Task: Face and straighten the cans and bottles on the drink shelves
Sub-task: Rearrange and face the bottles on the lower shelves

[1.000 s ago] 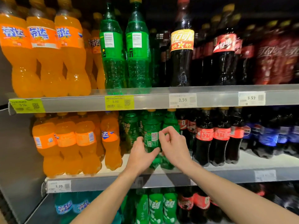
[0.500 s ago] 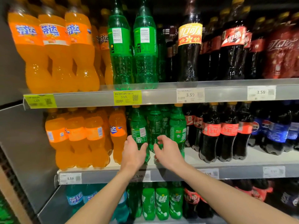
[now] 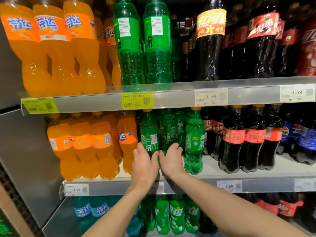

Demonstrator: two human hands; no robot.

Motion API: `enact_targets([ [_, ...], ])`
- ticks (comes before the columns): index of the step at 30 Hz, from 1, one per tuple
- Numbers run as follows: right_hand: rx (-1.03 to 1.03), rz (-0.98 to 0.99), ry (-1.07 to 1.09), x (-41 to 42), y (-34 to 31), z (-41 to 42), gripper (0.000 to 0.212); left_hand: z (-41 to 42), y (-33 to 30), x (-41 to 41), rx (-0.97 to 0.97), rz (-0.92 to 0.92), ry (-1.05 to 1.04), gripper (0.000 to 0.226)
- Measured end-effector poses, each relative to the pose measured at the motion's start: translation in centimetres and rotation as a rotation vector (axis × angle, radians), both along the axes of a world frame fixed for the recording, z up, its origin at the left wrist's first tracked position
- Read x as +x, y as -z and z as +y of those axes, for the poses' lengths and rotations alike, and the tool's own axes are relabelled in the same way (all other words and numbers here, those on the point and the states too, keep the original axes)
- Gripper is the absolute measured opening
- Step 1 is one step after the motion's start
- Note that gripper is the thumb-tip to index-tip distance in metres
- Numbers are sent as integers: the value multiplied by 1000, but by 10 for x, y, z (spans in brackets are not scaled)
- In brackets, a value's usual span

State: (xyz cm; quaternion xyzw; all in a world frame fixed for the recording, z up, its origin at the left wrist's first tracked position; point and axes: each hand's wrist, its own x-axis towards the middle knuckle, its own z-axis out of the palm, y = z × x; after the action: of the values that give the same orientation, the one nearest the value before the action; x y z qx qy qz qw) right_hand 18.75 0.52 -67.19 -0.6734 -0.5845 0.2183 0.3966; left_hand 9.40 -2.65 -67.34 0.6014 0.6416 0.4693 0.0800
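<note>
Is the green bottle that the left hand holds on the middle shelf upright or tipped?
Upright: the green bottle stands with its cap on top, gripped low by the left hand.

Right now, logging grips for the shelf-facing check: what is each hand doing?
Left hand: grips the left front green bottle low down.
Right hand: fingers curl around a green bottle behind.

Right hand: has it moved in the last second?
Yes. The right hand has dropped from label height on the green bottles toward the middle shelf's front edge, and now reaches between two bottles, not pinching one.
</note>
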Motion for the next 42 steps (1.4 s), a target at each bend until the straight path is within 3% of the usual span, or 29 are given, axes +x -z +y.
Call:
enact_targets([
  [18, 42, -16, -78, 2, 7, 7, 30, -8, 3, -4, 33, 16, -6, 39],
  [24, 70, -25, -49, 2, 8, 3, 30, -12, 9, -3, -11, 6, -12, 54],
  [35, 164, -66, -85, 28, -7, -21, 35, -34, -10, 15, -91, -22, -107, 58],
  [38, 236, -54, -97, 40, -22, -37, 26, -48, -21, 28, -59, 1, -124, 46],
  [42, 349, -39, -90, 58, -46, -58, 28, -50, -31, 50, -26, -32, 28, 35],
])
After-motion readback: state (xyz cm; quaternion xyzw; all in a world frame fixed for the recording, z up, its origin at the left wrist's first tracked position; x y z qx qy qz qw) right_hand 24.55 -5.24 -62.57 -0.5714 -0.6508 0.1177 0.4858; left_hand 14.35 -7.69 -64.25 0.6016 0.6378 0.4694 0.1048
